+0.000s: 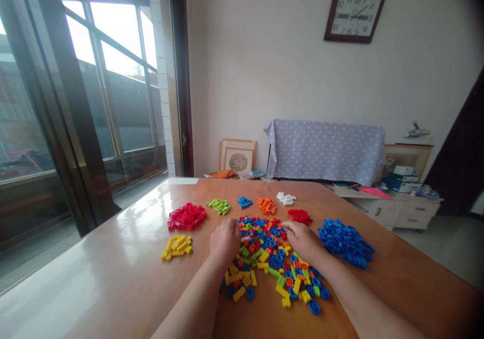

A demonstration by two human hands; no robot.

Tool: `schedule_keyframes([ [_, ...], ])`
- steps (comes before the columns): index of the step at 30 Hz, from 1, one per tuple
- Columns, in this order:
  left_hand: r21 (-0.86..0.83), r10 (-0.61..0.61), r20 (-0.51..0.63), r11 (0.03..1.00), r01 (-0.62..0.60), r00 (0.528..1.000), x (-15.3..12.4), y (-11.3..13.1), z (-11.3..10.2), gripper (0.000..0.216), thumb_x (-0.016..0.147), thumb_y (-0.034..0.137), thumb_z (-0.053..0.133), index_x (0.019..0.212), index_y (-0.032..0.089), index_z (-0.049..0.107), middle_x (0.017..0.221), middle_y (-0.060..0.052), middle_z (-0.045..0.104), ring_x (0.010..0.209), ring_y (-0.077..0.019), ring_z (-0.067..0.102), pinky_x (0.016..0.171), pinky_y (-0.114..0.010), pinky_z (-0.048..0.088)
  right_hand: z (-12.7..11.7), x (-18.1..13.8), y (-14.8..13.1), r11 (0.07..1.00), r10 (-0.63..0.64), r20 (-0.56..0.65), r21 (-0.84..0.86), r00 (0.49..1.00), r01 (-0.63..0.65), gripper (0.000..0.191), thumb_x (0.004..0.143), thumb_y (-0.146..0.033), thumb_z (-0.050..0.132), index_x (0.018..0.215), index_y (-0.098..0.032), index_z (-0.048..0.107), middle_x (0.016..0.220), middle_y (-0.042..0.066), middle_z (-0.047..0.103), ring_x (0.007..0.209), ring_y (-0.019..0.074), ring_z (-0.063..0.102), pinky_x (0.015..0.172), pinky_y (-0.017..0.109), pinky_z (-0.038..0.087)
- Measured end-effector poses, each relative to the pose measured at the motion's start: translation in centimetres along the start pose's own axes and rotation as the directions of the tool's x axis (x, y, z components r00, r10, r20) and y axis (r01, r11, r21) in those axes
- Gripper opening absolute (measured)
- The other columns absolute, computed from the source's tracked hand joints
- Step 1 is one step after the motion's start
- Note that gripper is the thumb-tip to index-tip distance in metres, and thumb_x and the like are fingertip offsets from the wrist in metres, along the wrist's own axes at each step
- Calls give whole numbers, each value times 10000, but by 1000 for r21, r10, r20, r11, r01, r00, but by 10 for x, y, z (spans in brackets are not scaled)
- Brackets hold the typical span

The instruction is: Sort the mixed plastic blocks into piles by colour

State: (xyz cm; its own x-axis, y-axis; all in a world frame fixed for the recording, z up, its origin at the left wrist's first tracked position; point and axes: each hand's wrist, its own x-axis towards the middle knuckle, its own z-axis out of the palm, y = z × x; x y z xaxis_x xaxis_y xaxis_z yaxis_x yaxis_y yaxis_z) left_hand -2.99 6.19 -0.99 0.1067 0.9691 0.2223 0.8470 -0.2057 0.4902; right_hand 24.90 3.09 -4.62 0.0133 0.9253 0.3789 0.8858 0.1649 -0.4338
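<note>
A mixed pile of toy building bricks point(264, 258) in blue, red, yellow, green and orange, with round blue pieces among them, lies on the table before me. At its left edge is my left hand point(227, 238), its fingers curled in; whatever they hold is hidden. My right hand point(302, 237) reaches over the right side of the pile, fingers stretched towards red and blue pieces, with nothing visible in them. Around the pile are sorted heaps: pinkish-red point(187, 217), yellow point(177, 247), green point(219, 206), small blue point(244, 202), orange point(266, 205), white point(286, 199), red point(300, 216) and large blue bricks point(345, 242).
The brown wooden table point(113, 278) has its far edge near a low white cabinet point(393, 210). A spotted grey cloth point(325, 150) covers something on that cabinet. Framed pictures point(237, 160) lean at the wall, under a clock point(355, 15). Glass windows stand at the left.
</note>
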Motion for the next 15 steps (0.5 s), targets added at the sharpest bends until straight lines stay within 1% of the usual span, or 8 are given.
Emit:
schedule_keyframes([
  [4, 1, -37, 7, 999, 37, 999, 0, 0, -4, 349, 983, 427, 311, 840, 235, 565, 1030, -58, 695, 910, -207, 626, 694, -282, 367, 1, 14, -9, 1000, 28, 136, -9, 990, -27, 526, 827, -159, 449, 1323, -241, 604, 1331, 71, 640, 1221, 234, 579, 1039, 345, 420],
  [6, 2, -52, 11, 999, 52, 999, -1, 0, -5, 352, 983, 428, 305, 849, 239, 570, 1051, -59, 697, 936, -216, 627, 707, -289, 375, 4, 24, -10, 998, 57, 181, -2, 982, -57, 577, 816, -147, 450, 1375, -235, 564, 1373, 85, 612, 1250, 247, 563, 1051, 361, 415],
  [10, 19, -73, 26, 997, 73, 997, -1, -2, -4, 361, 984, 433, 294, 871, 248, 583, 1062, -61, 704, 994, -244, 628, 764, -323, 400, 15, 46, -6, 995, 95, 238, -1, 967, -97, 644, 796, -144, 470, 1431, -242, 512, 1441, 82, 556, 1310, 261, 516, 1080, 385, 390],
  [13, 23, -78, 38, 997, 77, 996, 0, -5, 1, 359, 981, 419, 290, 893, 256, 597, 1075, -64, 703, 1016, -262, 629, 814, -366, 419, 23, 54, -2, 996, 89, 275, -16, 957, -88, 681, 779, -148, 483, 1453, -247, 487, 1485, 67, 511, 1351, 257, 474, 1095, 380, 369],
  [15, 24, -82, 40, 996, 81, 996, 0, -6, 3, 353, 977, 411, 296, 908, 258, 607, 1098, -69, 700, 1042, -274, 625, 837, -390, 427, 25, 53, 0, 997, 80, 285, -24, 955, -76, 672, 774, -148, 482, 1438, -247, 505, 1457, 67, 541, 1322, 251, 501, 1075, 366, 384],
])
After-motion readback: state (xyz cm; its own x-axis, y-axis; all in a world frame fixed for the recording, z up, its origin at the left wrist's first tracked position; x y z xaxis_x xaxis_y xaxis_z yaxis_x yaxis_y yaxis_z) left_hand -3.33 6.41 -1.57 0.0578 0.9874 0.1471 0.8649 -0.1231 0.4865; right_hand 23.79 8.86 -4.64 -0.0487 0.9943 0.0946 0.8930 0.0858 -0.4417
